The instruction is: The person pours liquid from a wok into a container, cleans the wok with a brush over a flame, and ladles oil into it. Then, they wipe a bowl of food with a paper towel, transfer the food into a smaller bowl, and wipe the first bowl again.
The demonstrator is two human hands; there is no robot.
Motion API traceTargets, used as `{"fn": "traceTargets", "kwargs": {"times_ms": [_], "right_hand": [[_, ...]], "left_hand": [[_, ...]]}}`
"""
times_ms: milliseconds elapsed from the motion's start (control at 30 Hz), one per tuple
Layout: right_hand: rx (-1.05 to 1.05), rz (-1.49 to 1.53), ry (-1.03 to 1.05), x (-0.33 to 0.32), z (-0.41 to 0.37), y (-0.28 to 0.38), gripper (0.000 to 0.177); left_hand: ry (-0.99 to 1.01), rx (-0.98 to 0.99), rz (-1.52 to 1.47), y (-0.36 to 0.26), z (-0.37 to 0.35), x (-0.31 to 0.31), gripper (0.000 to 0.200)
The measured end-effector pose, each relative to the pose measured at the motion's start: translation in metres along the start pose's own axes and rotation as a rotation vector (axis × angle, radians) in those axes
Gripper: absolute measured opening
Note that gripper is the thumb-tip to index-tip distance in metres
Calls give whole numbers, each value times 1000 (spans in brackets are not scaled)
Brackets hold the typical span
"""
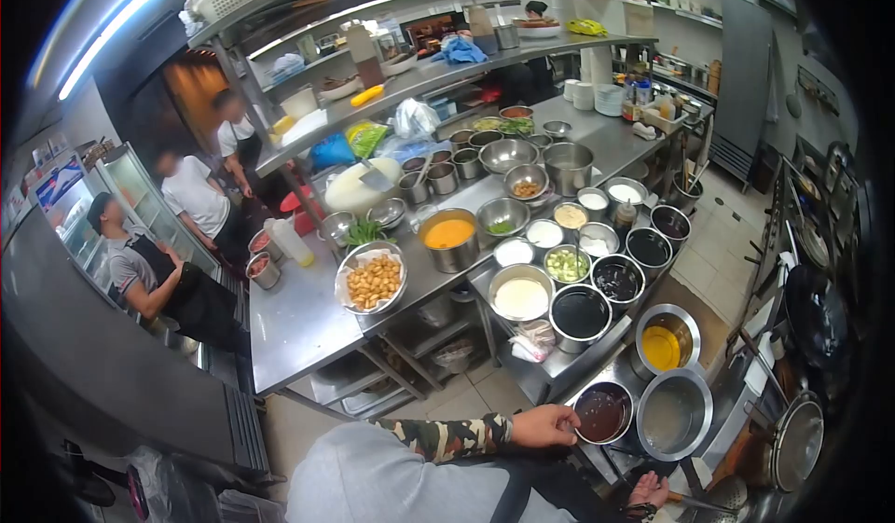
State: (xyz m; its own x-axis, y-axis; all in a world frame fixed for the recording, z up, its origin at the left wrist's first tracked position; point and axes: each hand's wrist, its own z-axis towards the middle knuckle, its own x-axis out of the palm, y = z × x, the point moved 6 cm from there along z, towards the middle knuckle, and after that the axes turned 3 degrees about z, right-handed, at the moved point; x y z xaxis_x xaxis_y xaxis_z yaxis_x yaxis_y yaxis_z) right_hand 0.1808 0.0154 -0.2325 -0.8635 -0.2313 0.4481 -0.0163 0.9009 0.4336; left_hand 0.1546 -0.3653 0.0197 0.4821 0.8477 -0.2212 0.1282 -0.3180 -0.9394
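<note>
My left hand [544, 426], below a camouflage sleeve [447, 437], reaches to the left rim of a pot of dark red-brown liquid [602, 413]. Its fingers are slightly bent and somewhat apart, with nothing visible in them. Lower down, my right hand [650, 489] is turned palm up with loosely curled, parted fingers. It appears to hold nothing and is near a pot of cloudy liquid [672, 415]. Behind that stands a pot of yellow liquid [663, 344].
Pots of black liquid [580, 312] and white cream [521, 297] crowd the steel counter. A bowl of fried pieces [372, 279] and an orange soup pot [449, 240] stand farther left. A wok [815, 299] and strainer [799, 444] are at right. Several people [149, 271] stand left.
</note>
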Motion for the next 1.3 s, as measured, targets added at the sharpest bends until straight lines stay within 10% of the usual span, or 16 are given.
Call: {"fn": "traceTargets", "kwargs": {"times_ms": [300, 367, 433, 533, 700, 1300], "right_hand": [[-137, -82, 188, 7, 9, 53, 32], [593, -237, 830, -76, 203, 113, 76], [593, 263, 697, -50, 134, 139, 36], [951, -189, 1025, -27, 64, 169, 25], [43, -290, 381, -10, 12, 182, 24], [-337, -354, 190, 30, -88, 160, 24]], "left_hand": [[-18, -55, -60, 18, -27, -15, 40], [-30, -39, -34, 18, -31, -23, 40], [-39, -44, -42, 15, -37, -35, 39], [-76, -42, -43, 17, -46, -56, 39], [-213, -17, -71, 35, -53, -90, 39], [-129, 1, 69, 45, -37, -109, 42]]}}
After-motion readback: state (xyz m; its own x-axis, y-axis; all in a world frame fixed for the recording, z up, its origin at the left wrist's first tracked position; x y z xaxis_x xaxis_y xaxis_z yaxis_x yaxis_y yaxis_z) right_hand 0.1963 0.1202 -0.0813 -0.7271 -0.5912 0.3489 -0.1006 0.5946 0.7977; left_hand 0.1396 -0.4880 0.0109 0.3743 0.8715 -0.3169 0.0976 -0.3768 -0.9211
